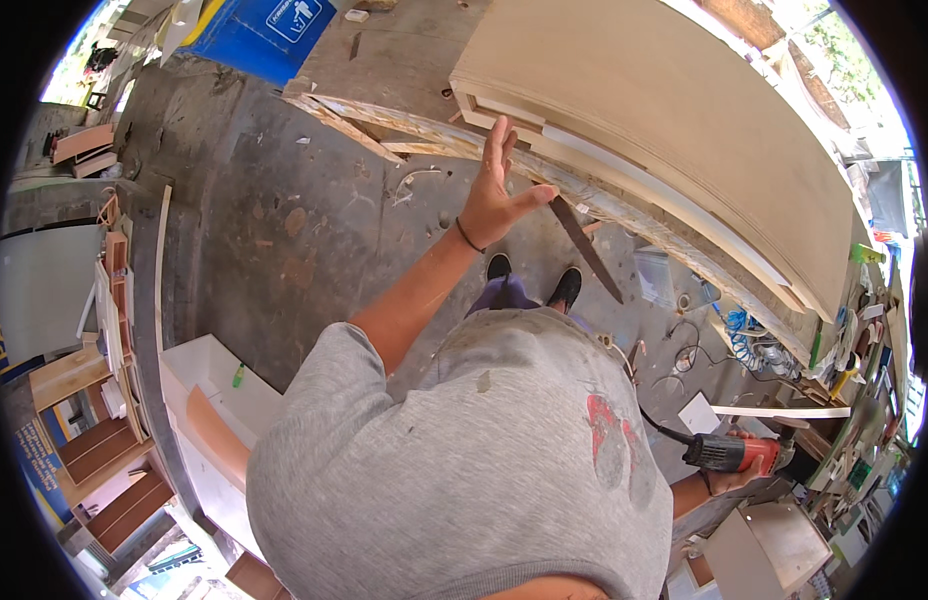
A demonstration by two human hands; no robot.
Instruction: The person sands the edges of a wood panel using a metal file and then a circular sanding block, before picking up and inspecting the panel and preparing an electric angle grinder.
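My left hand (pixel 496 208) is raised with its fingers spread, near the lower left end of a long beige cabinet (pixel 674 130). It grips nothing that I can make out, and whether it touches the cabinet's edge is unclear. A thin dark strip (pixel 586 248) seems to start at the thumb tip and slants down to the right; I cannot tell if they touch. Off to the right, my right hand (pixel 741 478) is wrapped round the body of a red and black angle grinder (pixel 726 454), held away from the cabinet. The grinder's cord trails back toward my body.
The cabinet lies on a wooden workbench (pixel 379 140). A blue bin (pixel 259 38) stands at the far left. Blue hose (pixel 746 330) and dark cables lie at right, near stacked scrap wood (pixel 874 400). A white box (pixel 209 370) sits at left, a beige box (pixel 769 550) at lower right.
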